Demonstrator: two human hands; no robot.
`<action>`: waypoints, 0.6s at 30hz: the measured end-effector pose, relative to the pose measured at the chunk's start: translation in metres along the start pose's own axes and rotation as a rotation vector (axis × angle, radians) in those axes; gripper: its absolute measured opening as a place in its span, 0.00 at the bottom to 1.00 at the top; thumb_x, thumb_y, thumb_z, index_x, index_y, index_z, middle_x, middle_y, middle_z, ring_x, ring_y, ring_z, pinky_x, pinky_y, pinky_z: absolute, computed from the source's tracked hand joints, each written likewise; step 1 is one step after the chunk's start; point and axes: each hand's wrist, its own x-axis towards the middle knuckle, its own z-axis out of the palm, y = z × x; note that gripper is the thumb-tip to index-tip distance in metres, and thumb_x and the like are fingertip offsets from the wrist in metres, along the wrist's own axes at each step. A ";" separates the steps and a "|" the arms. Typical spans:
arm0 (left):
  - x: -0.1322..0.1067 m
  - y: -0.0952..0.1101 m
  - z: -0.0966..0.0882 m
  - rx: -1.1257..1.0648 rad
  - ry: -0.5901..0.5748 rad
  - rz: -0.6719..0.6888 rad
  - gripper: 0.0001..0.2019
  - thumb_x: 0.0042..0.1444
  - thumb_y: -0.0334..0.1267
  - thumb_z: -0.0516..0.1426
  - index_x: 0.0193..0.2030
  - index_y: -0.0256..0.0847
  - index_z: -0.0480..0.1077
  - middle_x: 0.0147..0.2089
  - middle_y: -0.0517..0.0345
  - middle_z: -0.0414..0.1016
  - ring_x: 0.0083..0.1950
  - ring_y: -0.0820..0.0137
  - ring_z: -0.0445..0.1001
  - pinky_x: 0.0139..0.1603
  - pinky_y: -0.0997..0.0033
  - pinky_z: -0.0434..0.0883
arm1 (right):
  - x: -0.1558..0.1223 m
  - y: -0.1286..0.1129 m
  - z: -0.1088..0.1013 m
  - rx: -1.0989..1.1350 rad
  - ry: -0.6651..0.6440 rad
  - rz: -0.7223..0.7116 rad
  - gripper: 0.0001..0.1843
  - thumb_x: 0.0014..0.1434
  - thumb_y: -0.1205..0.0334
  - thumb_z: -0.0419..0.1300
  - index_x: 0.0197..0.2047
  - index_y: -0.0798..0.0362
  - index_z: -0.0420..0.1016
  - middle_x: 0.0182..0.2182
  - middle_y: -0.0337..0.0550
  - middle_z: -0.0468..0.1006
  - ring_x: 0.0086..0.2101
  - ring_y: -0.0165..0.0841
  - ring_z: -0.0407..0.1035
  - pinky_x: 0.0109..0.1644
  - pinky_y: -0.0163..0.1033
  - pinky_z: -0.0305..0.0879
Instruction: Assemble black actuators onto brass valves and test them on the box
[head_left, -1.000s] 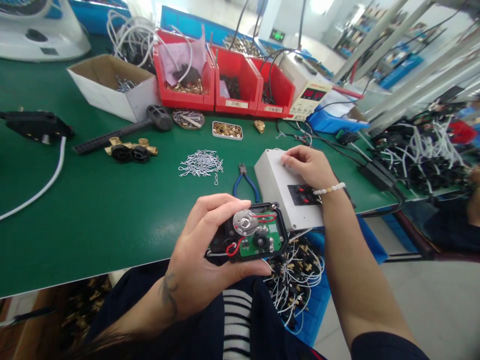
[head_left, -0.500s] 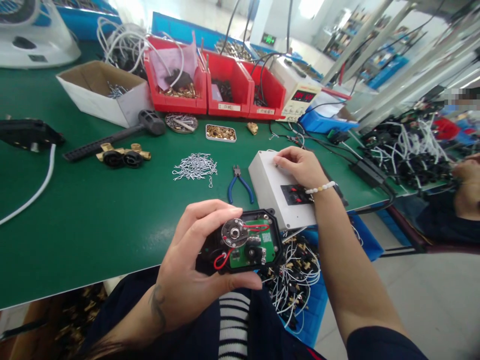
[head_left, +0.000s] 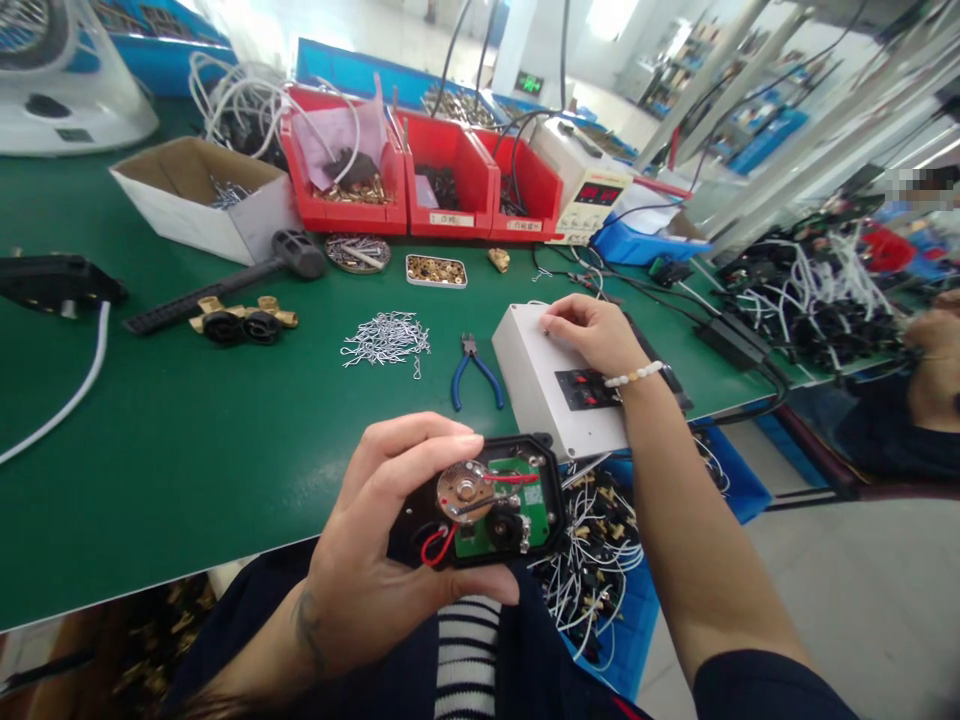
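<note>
My left hand is closed around a black plastic housing that lies open towards me, just off the table's front edge. Inside the housing are a green circuit board, a round motor-like part and red wires. My right hand, a bead bracelet at its wrist, pinches a small metal toggle switch on top of a white control box. The box also carries a black terminal panel with red tabs. Blue-handled cutters lie left of the box.
Metal clips, a mallet, brass fittings and a tin of brass pieces lie on the green table. Red bins and a power supply stand behind. A blue crate holds wired parts below. Someone's hand shows at right.
The housing in my left hand has dropped slightly and tilted a little. My right hand stays at the switch on the box. The whole view has shifted slightly.
</note>
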 end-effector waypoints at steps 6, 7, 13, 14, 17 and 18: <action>0.002 -0.002 -0.001 -0.028 -0.005 0.015 0.34 0.50 0.48 0.70 0.61 0.42 0.65 0.56 0.56 0.68 0.58 0.71 0.70 0.62 0.78 0.69 | 0.003 0.002 -0.012 0.154 0.074 0.003 0.10 0.52 0.57 0.66 0.33 0.55 0.78 0.28 0.40 0.79 0.31 0.32 0.72 0.42 0.40 0.68; 0.002 -0.002 -0.002 -0.031 -0.006 0.011 0.34 0.50 0.49 0.69 0.61 0.43 0.65 0.56 0.56 0.68 0.58 0.72 0.70 0.62 0.78 0.69 | 0.000 0.000 -0.018 0.196 0.152 -0.021 0.10 0.53 0.57 0.67 0.34 0.54 0.79 0.29 0.40 0.80 0.32 0.32 0.72 0.43 0.40 0.69; 0.005 -0.003 -0.001 -0.070 0.054 -0.009 0.33 0.51 0.55 0.67 0.60 0.45 0.67 0.54 0.53 0.71 0.57 0.66 0.72 0.59 0.68 0.75 | -0.080 -0.045 -0.018 0.588 0.234 -0.300 0.14 0.60 0.46 0.66 0.46 0.41 0.81 0.39 0.38 0.80 0.39 0.31 0.74 0.47 0.38 0.72; 0.005 -0.003 0.000 -0.072 0.058 -0.009 0.32 0.52 0.54 0.66 0.61 0.46 0.67 0.55 0.53 0.72 0.58 0.65 0.72 0.59 0.67 0.74 | -0.100 -0.055 -0.008 0.646 0.103 -0.338 0.23 0.57 0.40 0.67 0.53 0.40 0.79 0.43 0.39 0.80 0.40 0.33 0.74 0.46 0.39 0.74; 0.005 0.000 0.001 -0.084 0.040 -0.017 0.30 0.54 0.54 0.65 0.61 0.46 0.67 0.56 0.53 0.72 0.59 0.65 0.72 0.62 0.66 0.73 | -0.154 -0.079 0.029 0.660 -0.101 -0.348 0.47 0.48 0.34 0.68 0.68 0.37 0.64 0.58 0.45 0.75 0.52 0.43 0.75 0.54 0.48 0.76; 0.004 0.001 0.001 -0.092 0.021 -0.022 0.31 0.53 0.55 0.65 0.61 0.47 0.67 0.57 0.52 0.72 0.60 0.64 0.72 0.62 0.65 0.73 | -0.167 -0.085 0.040 0.653 -0.108 -0.307 0.48 0.49 0.37 0.69 0.70 0.36 0.60 0.60 0.45 0.73 0.55 0.43 0.73 0.57 0.48 0.75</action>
